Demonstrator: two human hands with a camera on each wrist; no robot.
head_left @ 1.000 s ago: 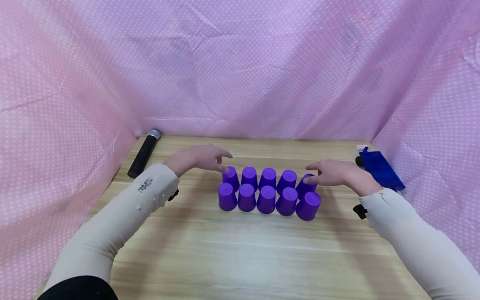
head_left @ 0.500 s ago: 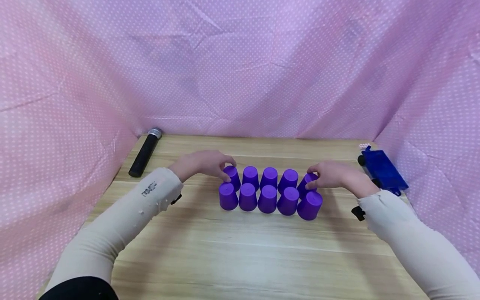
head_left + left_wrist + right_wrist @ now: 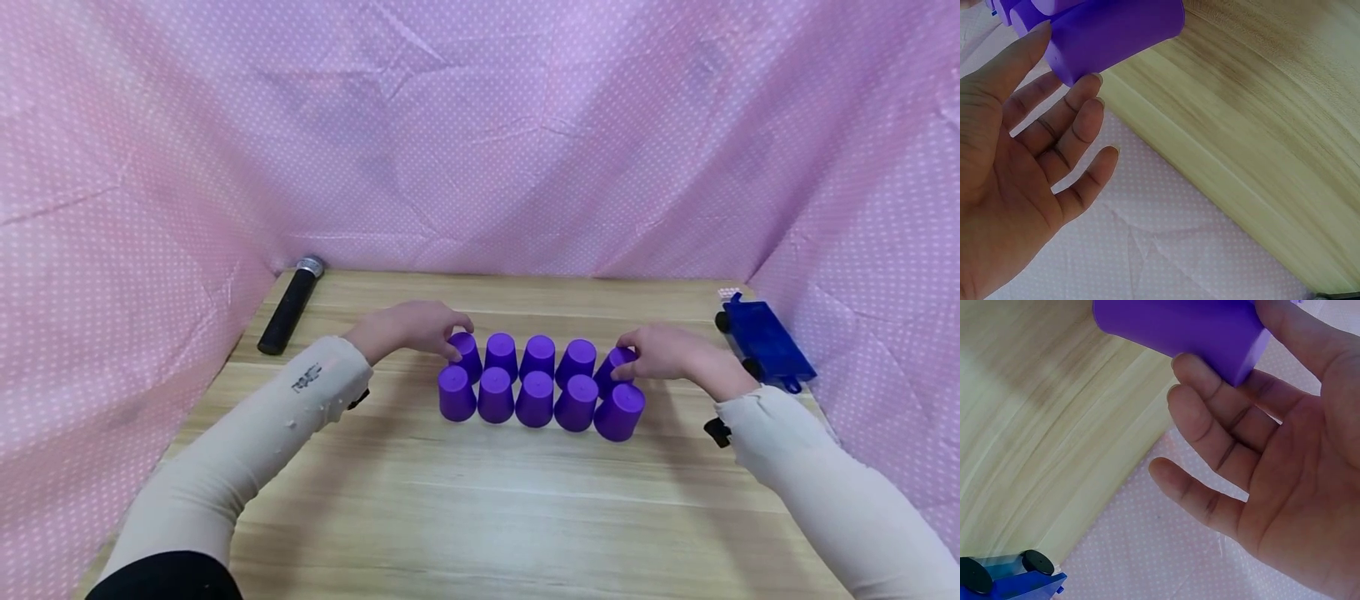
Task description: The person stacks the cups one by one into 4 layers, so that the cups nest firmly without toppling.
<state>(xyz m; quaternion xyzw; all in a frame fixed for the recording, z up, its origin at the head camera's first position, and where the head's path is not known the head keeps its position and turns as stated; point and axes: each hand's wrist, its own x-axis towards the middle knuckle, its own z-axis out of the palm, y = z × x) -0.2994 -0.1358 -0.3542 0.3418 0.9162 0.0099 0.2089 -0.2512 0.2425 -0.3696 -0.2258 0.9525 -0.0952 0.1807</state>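
Note:
Upside-down purple cups stand on the wooden table in two close rows, several to a row. My left hand (image 3: 423, 327) pinches the cup at the left end of the back row (image 3: 469, 360), thumb on its near side and fingers round its far side. At the opposite end of that row, my right hand (image 3: 663, 352) pinches the rightmost cup (image 3: 607, 377) in the same way. The wrist views show the held left cup (image 3: 1122, 37) and right cup (image 3: 1179, 328) between thumb and fingertips, with the other fingers loosely bent. The front row (image 3: 535, 402) is untouched.
A black microphone (image 3: 288, 308) lies at the table's back left. At the back right a blue toy cart (image 3: 768, 342) with black wheels sits near the edge. Pink dotted cloth (image 3: 480, 142) hangs behind and at both sides of the wooden table (image 3: 480, 517).
Both hands have come down from just over the back row's end cups and taken hold of them. Over the last half second they have barely moved, and the cups keep their places.

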